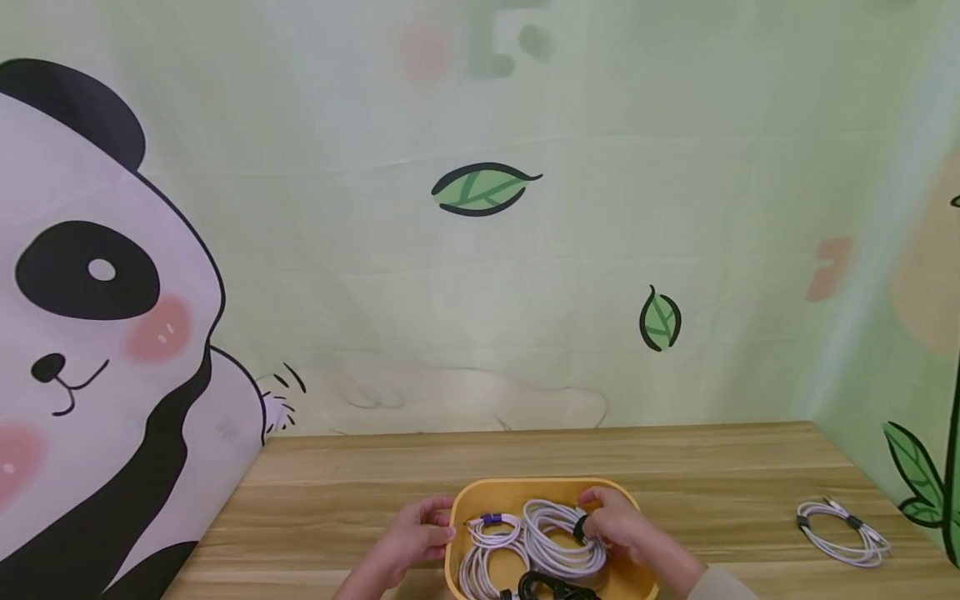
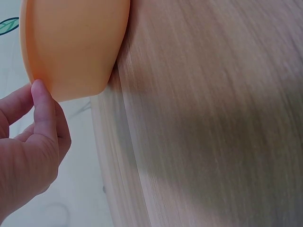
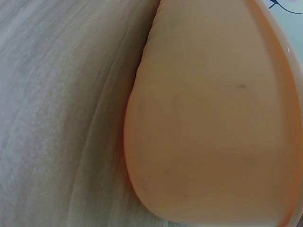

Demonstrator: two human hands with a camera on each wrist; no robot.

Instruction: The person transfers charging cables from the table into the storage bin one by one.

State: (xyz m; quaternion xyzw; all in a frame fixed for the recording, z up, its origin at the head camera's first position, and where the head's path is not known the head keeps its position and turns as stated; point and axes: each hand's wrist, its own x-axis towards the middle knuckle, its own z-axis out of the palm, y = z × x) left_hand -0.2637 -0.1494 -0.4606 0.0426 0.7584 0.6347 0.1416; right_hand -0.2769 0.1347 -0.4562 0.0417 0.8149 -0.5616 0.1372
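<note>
A yellow plastic bin sits at the table's near edge with several coiled cables inside. My left hand is at its left side; in the left wrist view the thumb and a finger pinch the rim of the bin. Reaching over the bin's right side, my right hand grips a large white cable coil near its black strap. Smaller white coils lie on the left, one with a blue tie, and a black cable is in front. The right wrist view shows only the bin's outer wall, not the hand.
Another white cable coil with black ties lies on the wooden table at the far right. Behind the table hangs a green backdrop printed with a panda and leaves.
</note>
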